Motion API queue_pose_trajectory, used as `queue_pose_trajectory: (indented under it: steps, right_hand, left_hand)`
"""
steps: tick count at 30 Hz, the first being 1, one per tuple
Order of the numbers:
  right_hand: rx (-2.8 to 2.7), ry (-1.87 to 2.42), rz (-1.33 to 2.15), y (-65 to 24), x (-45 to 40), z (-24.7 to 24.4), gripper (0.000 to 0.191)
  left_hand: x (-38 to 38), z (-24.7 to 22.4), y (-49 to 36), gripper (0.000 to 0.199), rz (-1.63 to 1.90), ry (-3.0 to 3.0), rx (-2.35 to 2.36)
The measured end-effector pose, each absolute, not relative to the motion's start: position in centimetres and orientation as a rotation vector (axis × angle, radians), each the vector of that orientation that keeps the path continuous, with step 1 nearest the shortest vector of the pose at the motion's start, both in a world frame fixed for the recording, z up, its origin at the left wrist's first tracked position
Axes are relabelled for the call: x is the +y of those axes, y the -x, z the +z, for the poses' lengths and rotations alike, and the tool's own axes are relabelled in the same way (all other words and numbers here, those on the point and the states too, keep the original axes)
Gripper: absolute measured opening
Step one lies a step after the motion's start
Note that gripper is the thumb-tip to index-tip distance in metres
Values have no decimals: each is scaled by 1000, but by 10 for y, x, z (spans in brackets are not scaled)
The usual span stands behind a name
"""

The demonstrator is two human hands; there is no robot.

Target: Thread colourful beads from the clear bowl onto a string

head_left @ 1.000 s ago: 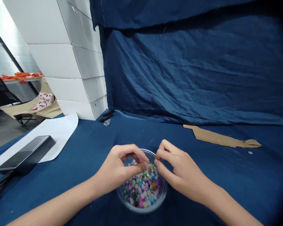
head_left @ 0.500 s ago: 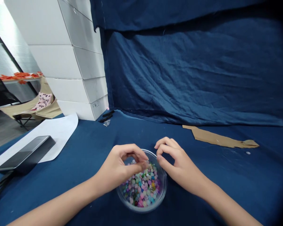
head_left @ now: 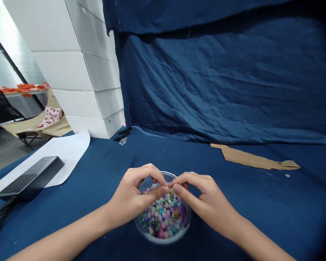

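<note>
A clear round bowl (head_left: 163,241) holds many small beads (head_left: 164,217) in pink, green, blue, purple and white. Above its far half, my left hand (head_left: 139,194) is closed in a pinch of thumb and forefinger. My right hand (head_left: 203,197) pinches as well, its fingertips right beside those of the left. Whatever lies between the fingertips is too small to make out. Both hands cover parts of the bowl's rim and some of the beads.
Blue cloth (head_left: 111,159) covers the table. To the left, a dark flat-screened device (head_left: 29,177) lies on white paper (head_left: 73,152). White boxes (head_left: 76,72) are stacked behind, near small black items (head_left: 122,134). Torn brown cardboard (head_left: 250,159) lies at the right.
My right hand has moved left and its fingertips now meet those of my left hand above the bowl. The left hand stays nearly in place.
</note>
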State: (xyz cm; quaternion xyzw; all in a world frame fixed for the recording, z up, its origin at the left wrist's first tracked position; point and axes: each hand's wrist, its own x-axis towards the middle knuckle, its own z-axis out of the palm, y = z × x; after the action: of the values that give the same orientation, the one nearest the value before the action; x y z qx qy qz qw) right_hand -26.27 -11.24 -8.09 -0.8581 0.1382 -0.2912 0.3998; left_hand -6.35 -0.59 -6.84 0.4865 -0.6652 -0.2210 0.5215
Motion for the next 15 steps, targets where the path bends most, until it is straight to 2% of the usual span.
queue_pose_trajectory:
  steps: [15]
  right_hand:
    - [318, 2568, -902, 260, -118, -93, 5]
  left_hand:
    - [-11, -69, 55, 13, -228, -1226, -1836]
